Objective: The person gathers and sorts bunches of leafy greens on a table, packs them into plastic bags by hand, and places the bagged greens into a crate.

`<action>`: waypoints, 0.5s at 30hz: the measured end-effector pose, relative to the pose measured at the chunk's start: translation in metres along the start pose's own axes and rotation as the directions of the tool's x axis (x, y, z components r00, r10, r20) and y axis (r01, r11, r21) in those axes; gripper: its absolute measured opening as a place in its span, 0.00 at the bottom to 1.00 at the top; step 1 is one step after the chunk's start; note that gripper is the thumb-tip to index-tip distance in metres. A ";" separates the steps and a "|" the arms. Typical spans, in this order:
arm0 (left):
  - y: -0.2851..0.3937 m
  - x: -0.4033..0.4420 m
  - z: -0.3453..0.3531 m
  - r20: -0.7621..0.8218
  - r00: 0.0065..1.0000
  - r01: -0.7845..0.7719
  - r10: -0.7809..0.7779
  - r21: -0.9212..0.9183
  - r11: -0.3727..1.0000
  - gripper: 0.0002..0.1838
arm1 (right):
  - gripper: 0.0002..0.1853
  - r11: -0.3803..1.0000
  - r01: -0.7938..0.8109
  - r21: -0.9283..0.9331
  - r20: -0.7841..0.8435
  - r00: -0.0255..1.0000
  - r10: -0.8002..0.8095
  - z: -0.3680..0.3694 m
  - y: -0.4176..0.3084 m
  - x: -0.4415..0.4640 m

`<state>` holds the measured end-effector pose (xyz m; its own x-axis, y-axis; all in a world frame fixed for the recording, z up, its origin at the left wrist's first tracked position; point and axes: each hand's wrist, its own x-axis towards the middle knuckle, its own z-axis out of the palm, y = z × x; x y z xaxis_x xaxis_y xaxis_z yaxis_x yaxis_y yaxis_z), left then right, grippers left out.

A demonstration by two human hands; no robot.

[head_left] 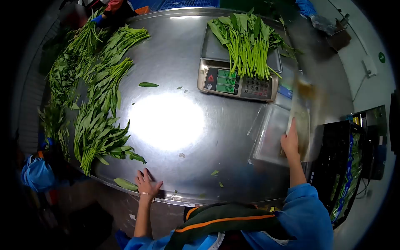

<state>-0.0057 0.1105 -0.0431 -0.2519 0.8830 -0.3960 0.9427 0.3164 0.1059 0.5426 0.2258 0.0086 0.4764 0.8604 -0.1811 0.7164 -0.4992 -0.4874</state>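
Note:
My left hand (148,184) rests on the near edge of the metal table (216,125), fingers spread, beside a loose leaf (126,184). At the right side, my right hand (290,141) holds a translucent plastic bag (303,121), blurred by motion; its fingers are partly hidden. Below and left of that bag lies a stack of clear bags (270,135). A bunch of leafy greens (250,41) lies on the scale (237,81), stems toward me. Long piles of greens (98,104) cover the table's left side.
A co-worker's blue-gloved hand (98,20) touches greens at the upper left. A black crate (333,166) with packed greens stands at the right edge. Blue bundled cloth (41,173) is at the lower left. Loose leaves (148,84) are scattered on the table.

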 end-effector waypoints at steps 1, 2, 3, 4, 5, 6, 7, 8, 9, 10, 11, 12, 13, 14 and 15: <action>-0.002 -0.003 0.009 -0.041 0.998 -0.038 0.037 -0.045 0.998 0.46 | 0.41 0.999 0.032 -0.040 -0.059 0.998 -0.034 -0.009 -0.012 -0.006; -0.009 -0.008 0.020 -0.076 0.995 -0.075 0.069 -0.085 0.994 0.42 | 0.41 0.996 0.076 -0.049 -0.051 0.996 -0.079 -0.013 -0.020 -0.017; -0.006 -0.013 0.018 -0.107 0.990 -0.110 0.097 -0.121 0.987 0.39 | 0.42 0.991 0.118 -0.057 -0.036 0.992 -0.120 -0.015 -0.026 -0.032; 0.003 -0.019 0.018 -0.227 0.971 -0.136 0.077 -0.255 0.957 0.24 | 0.43 0.985 0.164 -0.063 -0.019 0.986 -0.165 -0.012 -0.030 -0.044; -0.001 -0.019 0.027 -0.240 0.969 -0.137 0.053 -0.350 0.927 0.21 | 0.43 0.982 0.175 -0.074 0.027 0.985 -0.173 0.001 -0.029 -0.056; -0.005 -0.017 0.043 -0.252 0.968 -0.138 0.026 -0.442 0.886 0.18 | 0.43 0.979 0.187 -0.085 0.074 0.981 -0.181 0.020 -0.023 -0.069; -0.005 -0.016 0.052 -0.263 0.965 -0.143 -0.001 -0.529 0.836 0.15 | 0.43 0.975 0.200 -0.094 0.116 0.975 -0.189 0.034 -0.019 -0.080; 0.007 -0.016 0.047 -0.318 0.947 -0.219 0.056 -0.503 0.836 0.11 | 0.43 0.974 0.193 -0.118 0.139 0.975 -0.176 0.041 -0.019 -0.092; 0.017 -0.013 0.041 -0.220 0.973 -0.188 0.073 -0.562 0.806 0.13 | 0.44 0.972 0.187 -0.140 0.159 0.974 -0.164 0.049 -0.020 -0.100; 0.027 -0.009 0.033 -0.304 0.941 -0.286 0.150 -0.472 0.834 0.13 | 0.44 0.970 0.185 -0.161 0.177 0.972 -0.156 0.052 -0.022 -0.101; 0.039 -0.003 0.018 -0.374 0.899 -0.370 0.227 -0.372 0.851 0.14 | 0.45 0.995 0.089 -0.049 0.153 0.985 -0.080 0.040 -0.032 -0.094; 0.050 0.007 0.003 -0.413 0.880 -0.403 0.237 -0.382 0.832 0.16 | 0.46 0.998 -0.012 0.066 0.141 0.990 0.003 0.017 -0.052 -0.083; 0.061 0.022 -0.013 -0.450 0.858 -0.438 0.249 -0.386 0.812 0.17 | 0.46 0.976 -0.115 0.184 0.138 0.986 0.090 0.003 -0.066 -0.068; 0.074 0.040 -0.030 -0.454 0.861 -0.434 0.228 -0.424 0.795 0.17 | 0.45 0.948 -0.075 0.308 0.063 0.996 0.059 -0.005 -0.064 -0.042; 0.089 0.062 -0.047 -0.463 0.862 -0.433 0.205 -0.463 0.773 0.17 | 0.43 0.905 -0.020 0.425 -0.023 0.999 0.033 -0.016 -0.061 -0.010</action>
<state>0.0528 0.2097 -0.0156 -0.1254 0.9868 0.1026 0.7366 0.0233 0.6760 0.5026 0.2463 0.0540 0.5114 0.8410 -0.1769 0.4227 -0.4254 -0.8003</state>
